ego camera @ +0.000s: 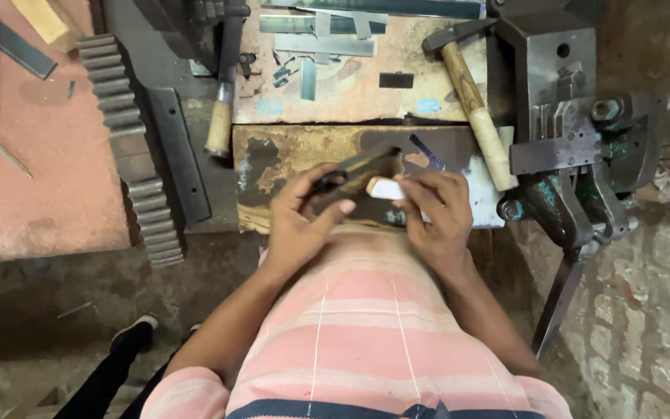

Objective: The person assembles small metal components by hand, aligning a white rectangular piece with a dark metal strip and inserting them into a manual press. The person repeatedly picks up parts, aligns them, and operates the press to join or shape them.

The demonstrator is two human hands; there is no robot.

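My left hand (298,219) grips a dark, rusty metal piece (360,169) that slants up to the right above the worn workbench top (273,155). My right hand (436,213) holds a small white block (386,188) pressed against the lower end of that metal piece. Both hands are close together in front of my pink striped shirt. A thin blue-toothed saw blade (426,154) lies on the bench just beyond my right hand.
A wooden-handled hammer (474,109) lies slanted at the right, beside a heavy bench vise (575,147). A second wooden-handled tool (220,116) and flat metal strips (323,45) lie farther back. A toothed metal rack (129,147) lies on the left floor. Someone's dark shoe (135,334) shows at lower left.
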